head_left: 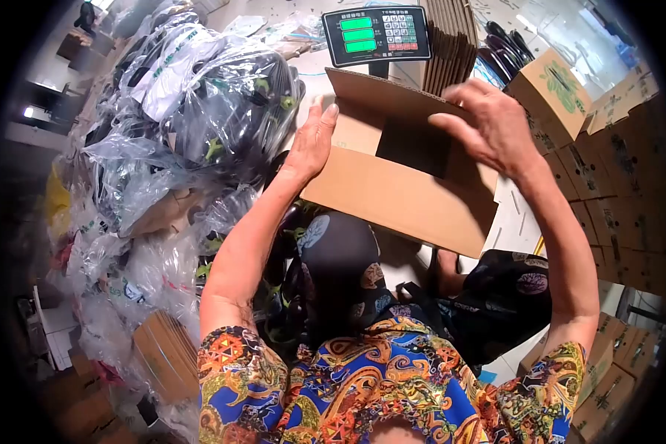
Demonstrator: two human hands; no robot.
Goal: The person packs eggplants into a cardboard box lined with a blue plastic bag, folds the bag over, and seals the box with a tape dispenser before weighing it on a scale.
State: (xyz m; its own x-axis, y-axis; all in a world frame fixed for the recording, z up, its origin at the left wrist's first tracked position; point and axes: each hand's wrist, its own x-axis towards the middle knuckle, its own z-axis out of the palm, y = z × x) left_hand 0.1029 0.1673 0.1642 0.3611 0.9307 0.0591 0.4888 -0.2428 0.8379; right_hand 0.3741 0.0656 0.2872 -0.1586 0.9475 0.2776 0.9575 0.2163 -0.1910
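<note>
An open cardboard box [399, 196] lies in front of me above my knees, its flaps spread and its inside dark. My left hand [314, 140] rests against the box's left side, fingers stretched upward and holding nothing. Over the far right edge of the box is my right hand [488, 122], its thumb apart from the curved fingers, with nothing seen between them. Just beyond the box stands a digital scale display [377, 35] with green lit screens.
Clear plastic bags of eggplants [222, 96] are heaped at the left. Folded cardboard sheets [450, 41] stand behind the box. More eggplants [505, 48] lie at the back right, near a printed carton [551, 92] and stacked cartons [607, 166]. Flattened cardboard [166, 355] sits at the lower left.
</note>
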